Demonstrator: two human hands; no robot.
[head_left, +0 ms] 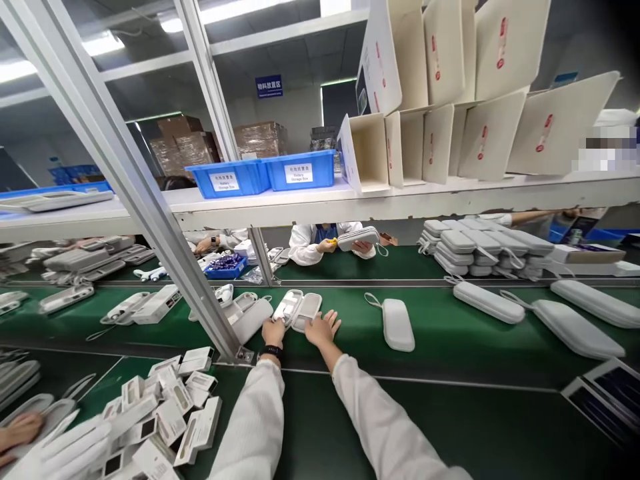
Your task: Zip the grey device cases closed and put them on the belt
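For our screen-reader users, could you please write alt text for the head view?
A person's left hand and right hand touch an open pale case on a green surface; a closed case lies to the right, blue bins on a shelf above.

Green belt [450,347] with pale cases [399,325], some open, and apparently a white box [158,304]

A long white shelf [320,212] spans the room, its front edge chipped in places. A silvery metal post [136,187] slants past its left part, and below it runs a green-topped bench [350,340]. Behind the shelf are a pale wall [305,110] and wrapped carton stacks [261,139]; above it, against a dark ceiling [315,55], fluorescent tubes [235,12] glow (a small blue sign [269,87] shows above it too, lettered in white)
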